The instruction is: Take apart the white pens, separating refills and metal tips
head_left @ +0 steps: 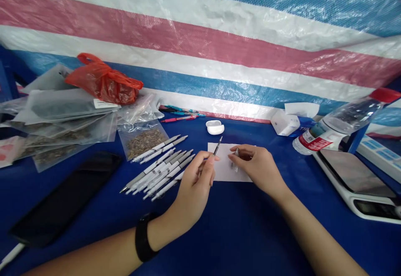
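Hands close together above a white paper sheet, left hand pinching a thin pen refill, right hand pinching a small metal pen part, white pens lying just beside the sheet, on the blue table

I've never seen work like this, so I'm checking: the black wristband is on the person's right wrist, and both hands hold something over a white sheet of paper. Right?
No: the black wristband is on the left wrist, not the right, as the head view shows. The left hand and right hand do hold something over the white sheet of paper.
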A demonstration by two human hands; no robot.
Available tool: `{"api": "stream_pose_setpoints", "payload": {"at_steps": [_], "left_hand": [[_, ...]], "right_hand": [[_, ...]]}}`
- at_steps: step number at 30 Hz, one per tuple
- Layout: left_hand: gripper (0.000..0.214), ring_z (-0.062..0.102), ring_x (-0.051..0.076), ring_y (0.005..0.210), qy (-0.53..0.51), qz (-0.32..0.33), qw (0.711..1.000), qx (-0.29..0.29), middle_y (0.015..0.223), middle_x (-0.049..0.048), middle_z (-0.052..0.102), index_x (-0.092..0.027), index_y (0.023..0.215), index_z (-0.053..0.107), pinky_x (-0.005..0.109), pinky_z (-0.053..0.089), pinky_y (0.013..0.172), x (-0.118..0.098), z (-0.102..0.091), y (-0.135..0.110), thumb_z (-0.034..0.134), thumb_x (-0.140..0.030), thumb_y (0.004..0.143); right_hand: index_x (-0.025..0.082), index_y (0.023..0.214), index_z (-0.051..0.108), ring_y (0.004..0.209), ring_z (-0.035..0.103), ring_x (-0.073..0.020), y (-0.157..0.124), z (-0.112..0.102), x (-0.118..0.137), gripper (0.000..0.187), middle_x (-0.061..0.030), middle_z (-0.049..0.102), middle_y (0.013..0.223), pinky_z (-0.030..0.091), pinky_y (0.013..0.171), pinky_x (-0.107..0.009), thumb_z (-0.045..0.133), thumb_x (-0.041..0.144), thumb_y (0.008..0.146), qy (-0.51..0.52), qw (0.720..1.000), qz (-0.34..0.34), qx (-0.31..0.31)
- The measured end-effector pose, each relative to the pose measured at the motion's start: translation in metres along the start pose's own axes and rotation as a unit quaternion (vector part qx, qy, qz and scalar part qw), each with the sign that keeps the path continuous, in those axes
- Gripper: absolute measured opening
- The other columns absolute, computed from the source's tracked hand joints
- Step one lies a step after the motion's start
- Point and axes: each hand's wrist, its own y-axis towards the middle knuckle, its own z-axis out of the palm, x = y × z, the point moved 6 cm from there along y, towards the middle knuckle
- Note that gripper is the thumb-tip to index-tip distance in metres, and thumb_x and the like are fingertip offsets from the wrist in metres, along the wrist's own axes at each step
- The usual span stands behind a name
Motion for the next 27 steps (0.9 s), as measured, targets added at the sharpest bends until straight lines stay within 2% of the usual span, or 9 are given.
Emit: {"api": "stream_pose_setpoints", "payload": {"at_steps": [6,9,12,14,18,21,24,26,27], "left_hand": [[0.042,0.031,0.007,0.046,0.006,0.003,1.000,-0.007,0.060,-0.0077,0.041,-0.020,0.099,0.058,0.022,0.023,0.043,-0.003,-0.003,0.001,0.052,-0.062,0.096],[0.042,0.032,0.007,0.043,0.004,-0.011,1.000,0.000,0.059,-0.0079,0.043,-0.020,0.099,0.058,0.022,0.026,0.042,-0.003,-0.002,0.000,0.050,-0.062,0.096],[0.038,0.036,0.007,0.042,0.031,-0.004,0.999,0.040,0.059,-0.0074,0.047,-0.020,0.096,0.057,0.021,0.029,0.042,-0.005,0.004,-0.004,0.047,-0.057,0.098],[0.034,0.039,0.007,0.041,0.057,0.009,0.995,0.080,0.060,-0.0069,0.049,-0.020,0.091,0.056,0.021,0.031,0.042,-0.005,0.011,-0.009,0.046,-0.052,0.100],[0.032,0.045,0.006,0.039,0.081,0.020,0.986,0.145,0.061,-0.0068,0.053,-0.021,0.086,0.052,0.019,0.034,0.042,-0.001,0.022,-0.015,0.043,-0.046,0.102],[0.027,0.051,0.007,0.040,0.111,0.024,0.980,0.161,0.063,-0.0067,0.057,-0.021,0.094,0.056,0.019,0.039,0.044,-0.002,0.022,-0.016,0.045,-0.045,0.101],[0.023,0.057,0.009,0.045,0.160,0.030,0.977,0.136,0.065,-0.0056,0.061,-0.022,0.098,0.057,0.019,0.042,0.047,-0.012,0.012,-0.015,0.048,-0.043,0.099],[0.021,0.059,0.010,0.046,0.198,0.024,0.974,0.109,0.066,-0.0052,0.063,-0.022,0.097,0.055,0.020,0.042,0.048,-0.019,0.003,-0.015,0.048,-0.042,0.099],[0.021,0.058,0.010,0.046,0.219,0.015,0.970,0.101,0.066,-0.0051,0.064,-0.022,0.095,0.054,0.020,0.042,0.049,-0.022,-0.002,-0.015,0.048,-0.042,0.099]], "right_hand": [[0.019,0.084,0.082,0.061,0.058,-0.0173,0.000,-0.025,-0.003,0.042,-0.0037,0.068,0.067,0.044,0.056,-0.030,0.085,0.057,0.066,0.094,0.995,-0.008,-0.043],[0.018,0.083,0.082,0.059,0.055,-0.0147,-0.006,-0.031,-0.002,0.049,-0.0026,0.065,0.065,0.044,0.055,-0.029,0.090,0.060,0.059,0.148,0.988,0.022,-0.031],[0.018,0.085,0.082,0.058,0.052,-0.0127,-0.017,-0.024,0.005,0.052,-0.0016,0.064,0.065,0.044,0.053,-0.027,0.094,0.059,0.054,0.191,0.980,0.056,0.023],[0.018,0.084,0.082,0.060,0.054,-0.0131,-0.025,-0.012,0.012,0.051,-0.0024,0.066,0.069,0.045,0.054,-0.027,0.094,0.058,0.055,0.229,0.970,0.062,0.061],[0.018,0.071,0.075,0.063,0.055,-0.0129,-0.035,0.009,0.022,0.044,-0.0011,0.063,0.068,0.048,0.059,-0.027,0.093,0.057,0.059,0.288,0.951,0.053,0.097],[0.019,0.062,0.071,0.062,0.052,-0.0118,-0.029,0.002,0.021,0.046,0.0000,0.061,0.066,0.047,0.059,-0.026,0.096,0.055,0.053,0.313,0.948,0.040,0.051],[0.020,0.058,0.068,0.060,0.048,-0.0106,-0.019,-0.025,0.015,0.047,0.0007,0.059,0.066,0.044,0.054,-0.024,0.099,0.053,0.046,0.340,0.939,0.027,-0.034],[0.020,0.056,0.067,0.058,0.046,-0.0097,-0.015,-0.041,0.011,0.047,0.0015,0.057,0.064,0.042,0.052,-0.024,0.099,0.053,0.044,0.336,0.940,0.036,-0.054],[0.020,0.056,0.067,0.057,0.046,-0.0093,-0.014,-0.044,0.010,0.047,0.0017,0.057,0.063,0.041,0.052,-0.024,0.099,0.052,0.043,0.325,0.943,0.047,-0.045]]}}
